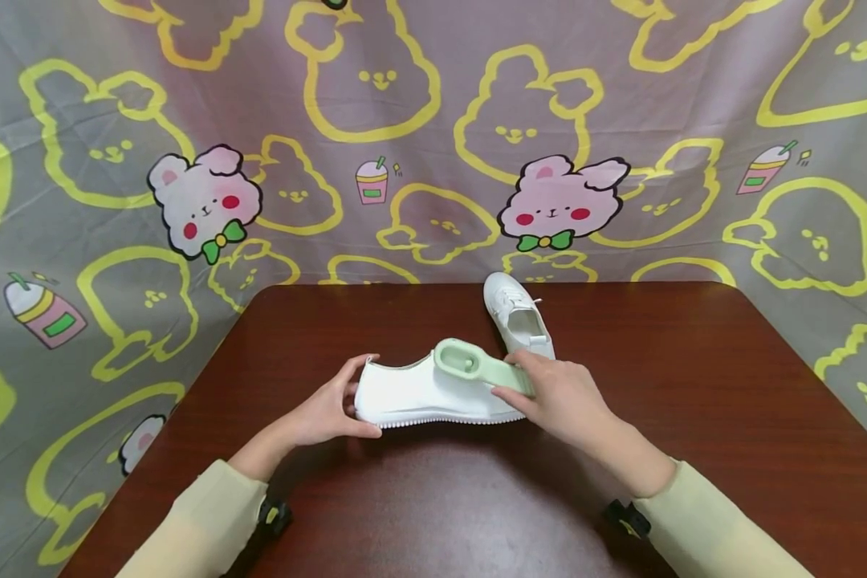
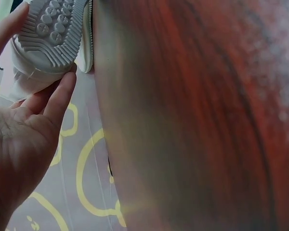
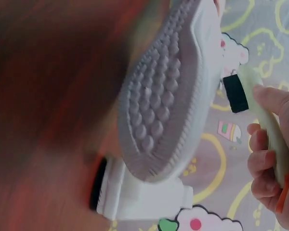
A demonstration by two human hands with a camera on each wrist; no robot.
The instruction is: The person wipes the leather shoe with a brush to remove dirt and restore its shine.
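Patterned cloth [image 1: 448, 88] backs our counter [image 1: 433, 506]; left hand [image 1: 328, 409] grips a shoe [image 1: 405, 395], long axis crosswise, toe rightward; right hand [image 1: 567, 401] grips a brush [image 1: 502, 374].

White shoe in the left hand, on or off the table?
Off: the left hand holds up the white shoe, and both wrist views show its bumpy sole exposed.

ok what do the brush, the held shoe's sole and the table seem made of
Brush: probably plastic, smooth matte pale green, with rounded edges. Sole: likely rubber, matte, moulded into studs and ridges. Table: wood or laminate, reddish-brown grain streaks, with a slight sheen.
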